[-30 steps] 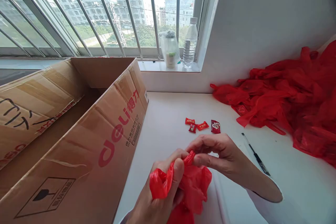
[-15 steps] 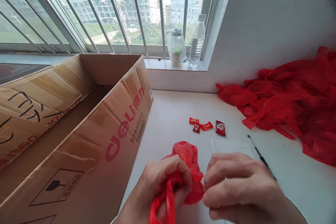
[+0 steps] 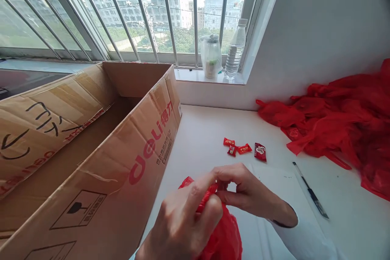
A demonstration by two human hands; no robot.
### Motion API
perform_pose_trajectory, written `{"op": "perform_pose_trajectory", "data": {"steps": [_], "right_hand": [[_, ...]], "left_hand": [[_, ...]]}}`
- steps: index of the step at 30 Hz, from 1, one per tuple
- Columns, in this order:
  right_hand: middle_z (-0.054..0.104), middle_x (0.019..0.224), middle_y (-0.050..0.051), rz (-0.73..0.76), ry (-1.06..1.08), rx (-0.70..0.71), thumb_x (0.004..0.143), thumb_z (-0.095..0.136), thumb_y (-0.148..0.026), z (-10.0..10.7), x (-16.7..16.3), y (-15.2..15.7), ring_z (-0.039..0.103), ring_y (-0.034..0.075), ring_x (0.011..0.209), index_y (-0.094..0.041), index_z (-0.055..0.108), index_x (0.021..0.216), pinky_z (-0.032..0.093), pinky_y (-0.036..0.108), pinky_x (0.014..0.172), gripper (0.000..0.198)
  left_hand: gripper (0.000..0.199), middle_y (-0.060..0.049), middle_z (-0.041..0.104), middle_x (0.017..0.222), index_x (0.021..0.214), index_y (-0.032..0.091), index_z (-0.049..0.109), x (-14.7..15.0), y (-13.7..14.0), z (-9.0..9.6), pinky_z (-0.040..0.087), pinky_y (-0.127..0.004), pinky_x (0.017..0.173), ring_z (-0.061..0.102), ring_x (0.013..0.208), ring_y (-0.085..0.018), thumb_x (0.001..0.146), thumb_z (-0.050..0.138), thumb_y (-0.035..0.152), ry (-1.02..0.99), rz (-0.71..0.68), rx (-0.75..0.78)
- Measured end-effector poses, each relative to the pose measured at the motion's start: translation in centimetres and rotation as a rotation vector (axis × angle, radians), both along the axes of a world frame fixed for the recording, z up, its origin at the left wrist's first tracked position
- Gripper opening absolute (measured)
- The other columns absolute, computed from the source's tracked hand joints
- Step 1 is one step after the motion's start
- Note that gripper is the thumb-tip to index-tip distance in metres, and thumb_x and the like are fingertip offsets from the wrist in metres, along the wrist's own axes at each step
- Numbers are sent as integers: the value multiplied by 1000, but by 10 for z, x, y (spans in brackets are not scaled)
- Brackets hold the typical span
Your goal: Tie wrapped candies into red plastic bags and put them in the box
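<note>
A red plastic bag (image 3: 224,235) hangs bunched under my hands, low in the middle of the head view. My left hand (image 3: 185,215) is closed around its gathered upper part, thumb and forefinger pressed on the red plastic. Reaching in from the right, my right hand (image 3: 243,189) pinches at the bag's edge beside the left fingertips, its fingers closed. The bag's lower end runs out of the frame, and what it may hold is hidden. Beyond the hands, several small red-wrapped sweets (image 3: 244,148) lie on the white table (image 3: 201,130), beside a larger dark red packet (image 3: 260,152).
A large open cardboard box (image 3: 122,170) stands along the left. Red plastic bags (image 3: 335,118) are heaped at the right against the wall. A pen (image 3: 310,191) lies near my right forearm. On the windowsill are a plastic bottle (image 3: 235,50) and a bagged jar (image 3: 211,57).
My right hand has moved left to meet my left hand and now pinches the bag. The left hand has turned over, and the bag now hangs below it. The view has shifted slightly.
</note>
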State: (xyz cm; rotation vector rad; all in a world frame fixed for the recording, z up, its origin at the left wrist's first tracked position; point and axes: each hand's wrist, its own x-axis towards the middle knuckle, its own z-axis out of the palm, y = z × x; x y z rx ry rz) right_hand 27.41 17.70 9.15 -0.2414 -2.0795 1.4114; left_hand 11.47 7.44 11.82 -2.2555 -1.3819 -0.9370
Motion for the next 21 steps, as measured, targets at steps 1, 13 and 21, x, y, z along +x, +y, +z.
{"op": "perform_pose_trajectory", "data": {"steps": [1, 13, 21], "right_hand": [[66, 81, -1, -51, 12, 62, 90, 63, -17, 1, 2, 0, 56, 8, 69, -20, 71, 101, 45, 18, 63, 14], [70, 97, 4, -412, 0, 677, 91, 49, 1, 4, 35, 3, 62, 14, 90, -20, 66, 111, 50, 30, 83, 34], [68, 112, 3, -417, -436, 469, 96, 51, -18, -65, 80, 19, 65, 17, 102, -29, 61, 119, 57, 32, 83, 28]], "left_hand": [[27, -6, 66, 108, 83, 18, 54, -1, 0, -2, 47, -26, 66, 65, 73, -12, 99, 33, 12, 10, 5, -8], [22, -12, 41, 129, 87, 18, 46, -22, -15, -15, 45, -48, 106, 50, 115, -22, 87, 38, -2, 104, -70, -162], [21, -14, 33, 139, 96, 19, 52, -40, -79, -107, 40, -60, 109, 33, 132, -30, 86, 46, 2, -115, 14, -430]]}}
